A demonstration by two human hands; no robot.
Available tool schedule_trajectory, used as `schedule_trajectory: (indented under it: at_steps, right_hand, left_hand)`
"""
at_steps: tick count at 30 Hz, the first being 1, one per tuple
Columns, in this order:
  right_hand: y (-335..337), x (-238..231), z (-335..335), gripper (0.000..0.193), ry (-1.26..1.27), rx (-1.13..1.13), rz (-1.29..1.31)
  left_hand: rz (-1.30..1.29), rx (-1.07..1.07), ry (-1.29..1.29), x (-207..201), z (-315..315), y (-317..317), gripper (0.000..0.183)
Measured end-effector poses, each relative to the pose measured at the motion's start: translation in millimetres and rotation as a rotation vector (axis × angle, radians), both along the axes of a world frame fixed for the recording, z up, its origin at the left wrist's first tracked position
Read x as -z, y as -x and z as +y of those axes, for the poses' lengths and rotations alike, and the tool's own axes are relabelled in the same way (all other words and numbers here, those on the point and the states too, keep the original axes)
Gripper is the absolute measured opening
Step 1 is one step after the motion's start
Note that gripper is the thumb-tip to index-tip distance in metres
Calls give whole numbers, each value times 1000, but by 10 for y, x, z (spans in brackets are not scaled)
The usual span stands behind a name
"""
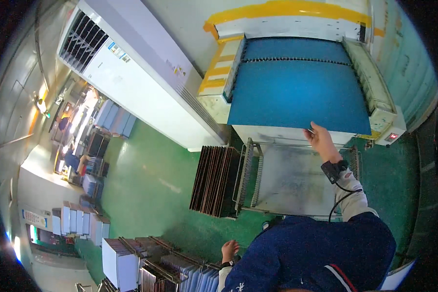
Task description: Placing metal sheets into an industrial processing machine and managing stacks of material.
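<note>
A large flat blue panel (299, 92) lies on the bed of a white machine ahead of me, and a second blue panel (297, 48) is behind it. My right hand (320, 140) is at the near edge of the front panel, thumb and fingers pinched together. Something small and shiny shows at the fingertips, too small to name. Below that arm stands a metal slotted rack (294, 182) with a grey flat surface inside. Low on the left, my left hand (229, 250) hangs with its fingers curled, nothing visible in it, close to racked panels (190, 270).
Dark upright boards (214, 180) stand left of the metal rack. A tall white air conditioner (141, 78) leans across the view beside the machine (382, 97). On the far left, people work at a lit bench (78, 131) near stacked panels (114, 119) on the green floor (155, 165).
</note>
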State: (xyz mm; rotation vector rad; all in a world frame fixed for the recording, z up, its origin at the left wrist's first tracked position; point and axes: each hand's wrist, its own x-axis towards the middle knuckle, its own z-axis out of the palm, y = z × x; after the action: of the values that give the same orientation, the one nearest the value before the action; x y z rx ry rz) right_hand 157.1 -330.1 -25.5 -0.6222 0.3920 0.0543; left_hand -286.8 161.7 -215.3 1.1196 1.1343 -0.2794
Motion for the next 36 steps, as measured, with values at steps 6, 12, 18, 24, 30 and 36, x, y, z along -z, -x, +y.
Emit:
schedule_trajectory:
  at_steps: [6,12,18,24,30,36]
  right_hand:
    - [-10,-77,-8,24,-2,-20,6]
    - [-56,-83,-23,21,26,-17,5]
    - [-69,-101,-17,19,23,-16,9]
    - [-110,-100,-25,18,23,-4,8]
    - [-155,-59,-80,17,11,-8,4]
    - [-197,-45,-92,17,-7,-27,-4]
  left_hand:
    - [-29,20,33,57,11,39,30]
    - [-27,14,17,25,-27,-11,30]
    - [-17,3,-21,77,-47,23,30]
    - [3,9,-20,43,-70,65,28]
    - [-4,19,-45,-67,-153,41,26]
    - [-23,39,-39,-138,-192,6,26]
